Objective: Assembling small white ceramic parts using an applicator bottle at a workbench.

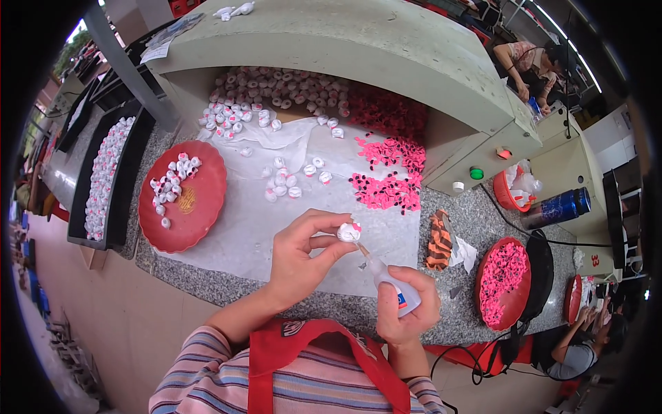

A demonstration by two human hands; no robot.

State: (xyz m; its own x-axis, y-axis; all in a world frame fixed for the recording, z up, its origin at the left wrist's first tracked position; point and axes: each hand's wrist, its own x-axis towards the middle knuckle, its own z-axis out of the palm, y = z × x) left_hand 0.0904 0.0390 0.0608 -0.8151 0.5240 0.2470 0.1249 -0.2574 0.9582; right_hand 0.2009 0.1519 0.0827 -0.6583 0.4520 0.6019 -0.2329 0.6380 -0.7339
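Note:
Between the thumb and fingers of my left hand (pixel 303 252) is a small round white piece (pixel 349 232) with a pink spot on it. My right hand (pixel 414 303) grips a translucent white squeeze bottle (pixel 394 283), its narrow tip touching or nearly touching the underside of the white piece. Beyond my hands, several similar white pieces (pixel 281 181) lie on a white sheet (pixel 241 228). Small pink pieces with black spots (pixel 389 190) are spread at the sheet's right side.
A red plate (pixel 207 228) with white pieces stands left, beside a black tray (pixel 138 148) of more. The grey-green housing (pixel 331 41) arches over piled pieces. At right are a red bowl (pixel 518 303) of pink pieces, striped cloth (pixel 438 241) and a blue bottle (pixel 558 209). Other people work further right.

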